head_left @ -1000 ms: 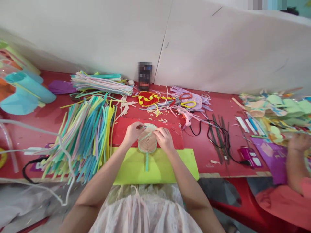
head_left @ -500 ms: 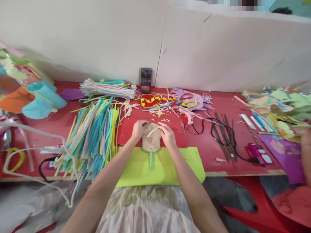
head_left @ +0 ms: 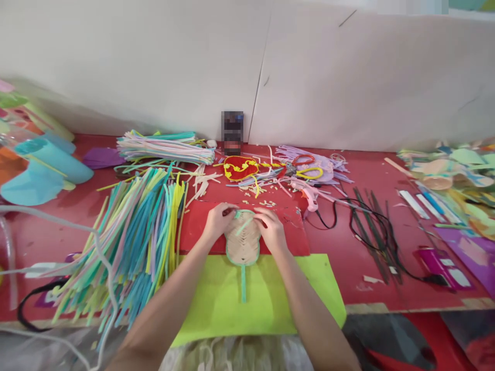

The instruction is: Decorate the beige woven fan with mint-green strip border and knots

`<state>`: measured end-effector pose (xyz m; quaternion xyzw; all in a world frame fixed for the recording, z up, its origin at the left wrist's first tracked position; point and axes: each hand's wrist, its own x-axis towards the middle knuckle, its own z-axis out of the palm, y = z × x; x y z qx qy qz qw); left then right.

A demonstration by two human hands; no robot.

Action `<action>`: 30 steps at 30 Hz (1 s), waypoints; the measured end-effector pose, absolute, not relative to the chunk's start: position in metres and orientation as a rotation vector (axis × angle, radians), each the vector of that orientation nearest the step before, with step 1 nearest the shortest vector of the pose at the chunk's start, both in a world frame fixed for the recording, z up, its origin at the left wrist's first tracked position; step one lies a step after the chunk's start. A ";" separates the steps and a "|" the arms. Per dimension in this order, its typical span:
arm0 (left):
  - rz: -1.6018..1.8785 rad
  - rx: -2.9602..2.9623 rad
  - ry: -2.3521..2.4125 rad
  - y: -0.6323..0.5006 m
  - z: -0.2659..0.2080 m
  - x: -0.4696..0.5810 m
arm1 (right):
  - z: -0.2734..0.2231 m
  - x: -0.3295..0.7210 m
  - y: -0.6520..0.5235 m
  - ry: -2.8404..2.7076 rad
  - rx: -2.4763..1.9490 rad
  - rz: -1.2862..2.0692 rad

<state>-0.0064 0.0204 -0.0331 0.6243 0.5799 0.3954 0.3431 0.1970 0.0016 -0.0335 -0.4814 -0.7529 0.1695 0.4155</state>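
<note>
A woven beige hand fan (head_left: 243,242) with a green fuzzy edge lies in front of me, its green handle (head_left: 243,283) toward me. My left hand (head_left: 220,222) is closed at the fan's upper left edge, fingertips pinching the rim. On the opposite side, my right hand (head_left: 271,225) pinches at the upper right edge, where a short pale green pipe cleaner (head_left: 244,226) runs from near its fingertips across the woven face. The fingers partly hide the fan's top corners. Beneath are a red board (head_left: 195,226) and a yellow-green sheet (head_left: 309,299).
Left of me lies a large heap of pipe cleaners (head_left: 135,237), with a second bundle (head_left: 166,148) behind. A red fan with yellow trim (head_left: 240,168), scissors (head_left: 309,167) and a pink glue gun (head_left: 309,196) lie beyond the board. A black cable (head_left: 373,232) runs to a purple box (head_left: 444,268).
The camera view has tilted and come closer, so the table appears lower. Both hands stay at the fan's top edge. The pale green pipe cleaner now looks straighter and steeper across the fan.
</note>
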 end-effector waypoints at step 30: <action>0.968 1.677 1.629 0.017 -0.022 0.000 | -0.025 0.193 -0.011 -2.029 -1.131 0.510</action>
